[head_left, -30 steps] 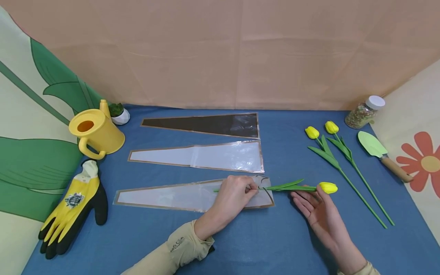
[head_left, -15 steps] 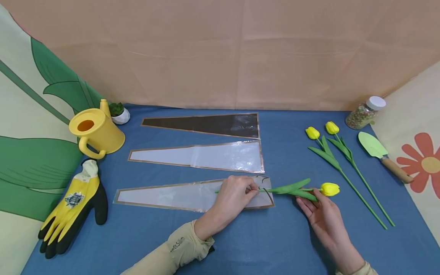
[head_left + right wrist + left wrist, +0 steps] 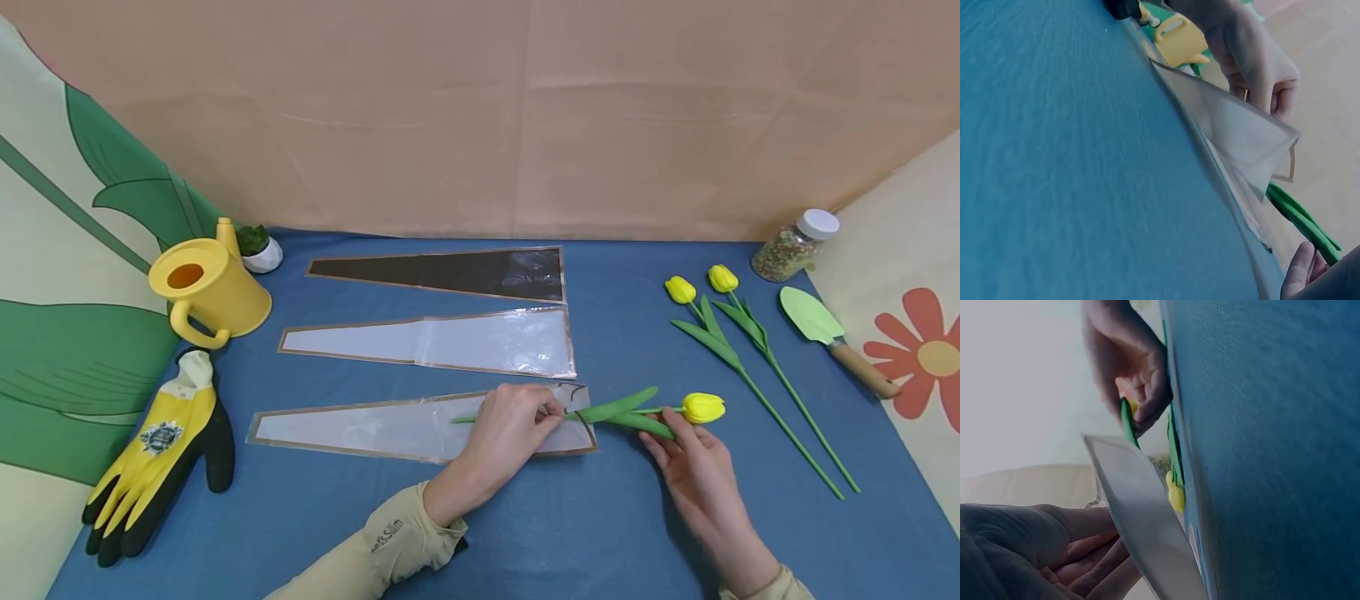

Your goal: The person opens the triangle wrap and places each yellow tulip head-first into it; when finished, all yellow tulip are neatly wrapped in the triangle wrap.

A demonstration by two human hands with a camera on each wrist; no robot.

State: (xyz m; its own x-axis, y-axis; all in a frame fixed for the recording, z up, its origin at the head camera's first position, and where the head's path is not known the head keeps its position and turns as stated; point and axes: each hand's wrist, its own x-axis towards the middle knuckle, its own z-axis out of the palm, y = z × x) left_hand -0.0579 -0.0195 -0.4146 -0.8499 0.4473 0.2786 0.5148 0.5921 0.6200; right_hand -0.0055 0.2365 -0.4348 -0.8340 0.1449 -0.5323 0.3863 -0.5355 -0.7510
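Near the front lies a tapered clear flower sleeve with a brown border, its wide end to the right. My left hand pinches the upper layer there and lifts it, as the right wrist view shows the raised sleeve edge. A yellow tulip points its bloom right. Its green stem runs in at the wide end, and the stem's tip shows through the film left of my left hand. With thumb and fingers, my right hand grips that stem just below the bloom. The leaves are outside the sleeve.
Behind lie a white sleeve and a black sleeve. Two more tulips, a trowel and a lidded jar are at right. A watering can, small potted plant and glove stand or lie left.
My right hand has closed its fingers on the tulip stem and moved left. The stem's tip has slid farther into the sleeve. My left hand stays where it was.
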